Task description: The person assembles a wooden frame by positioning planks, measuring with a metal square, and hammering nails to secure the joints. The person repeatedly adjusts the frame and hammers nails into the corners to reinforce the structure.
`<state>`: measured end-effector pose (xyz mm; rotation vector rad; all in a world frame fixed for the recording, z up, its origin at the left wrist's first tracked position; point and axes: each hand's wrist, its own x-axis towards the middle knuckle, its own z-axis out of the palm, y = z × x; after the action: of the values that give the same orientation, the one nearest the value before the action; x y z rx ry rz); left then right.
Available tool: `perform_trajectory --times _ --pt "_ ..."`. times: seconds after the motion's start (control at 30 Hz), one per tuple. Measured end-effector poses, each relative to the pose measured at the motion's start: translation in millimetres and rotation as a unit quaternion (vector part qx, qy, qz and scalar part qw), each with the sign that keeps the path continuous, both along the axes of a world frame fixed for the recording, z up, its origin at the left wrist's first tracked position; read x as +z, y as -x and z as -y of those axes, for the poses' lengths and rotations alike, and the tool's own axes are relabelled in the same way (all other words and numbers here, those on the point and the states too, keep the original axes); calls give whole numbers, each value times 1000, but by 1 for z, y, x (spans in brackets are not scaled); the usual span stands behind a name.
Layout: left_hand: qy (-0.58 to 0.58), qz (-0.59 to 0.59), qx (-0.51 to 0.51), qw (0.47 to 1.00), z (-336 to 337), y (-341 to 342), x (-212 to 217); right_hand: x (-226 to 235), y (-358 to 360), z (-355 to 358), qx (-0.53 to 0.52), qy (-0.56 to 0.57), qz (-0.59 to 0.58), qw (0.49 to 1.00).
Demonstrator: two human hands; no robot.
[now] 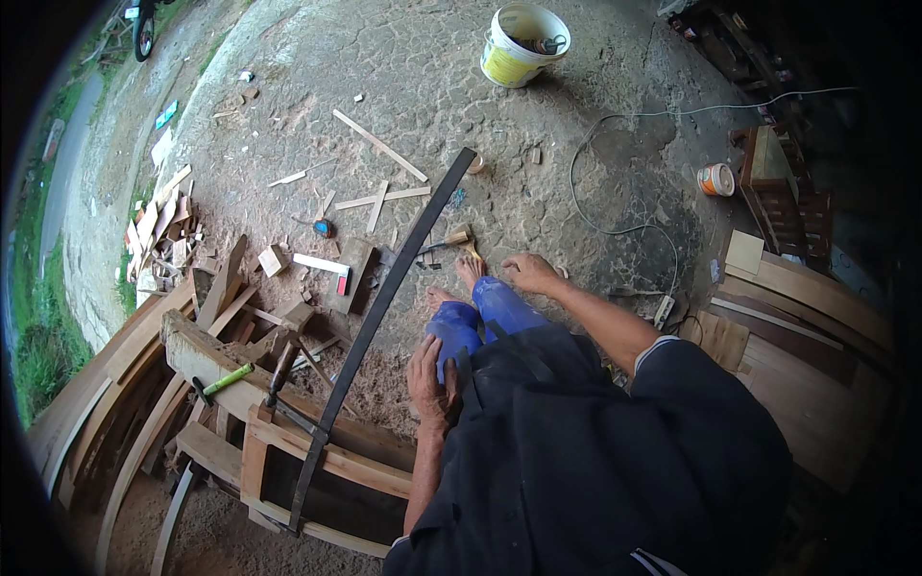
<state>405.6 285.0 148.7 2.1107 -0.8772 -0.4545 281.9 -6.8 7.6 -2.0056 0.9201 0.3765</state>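
The white plastic bucket (521, 43) with a yellow label stands on the cracked concrete floor (576, 144), holding a tool. The long dark curved metal strip (384, 317) lies beside the knees. The left hand (429, 379) rests open on the blue-trousered knee (451, 331); the right hand (531, 273) lies open near a bare foot.

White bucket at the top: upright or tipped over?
Upright. The white bucket stands on the cracked ground, its round open mouth facing up, with tools inside.
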Motion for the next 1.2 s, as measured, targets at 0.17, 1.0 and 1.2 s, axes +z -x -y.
perform_trajectory --times 0.17,1.0,1.2 --pt "-121 -179 -10 976 28 3 -80 6 42 19 -10 16 -73 997" --pt "-46 -363 611 702 277 313 -180 -188 -74 184 624 176 -137 749" --pt "-111 -392 562 720 304 328 -248 -338 -105 179 597 249 -123 753"
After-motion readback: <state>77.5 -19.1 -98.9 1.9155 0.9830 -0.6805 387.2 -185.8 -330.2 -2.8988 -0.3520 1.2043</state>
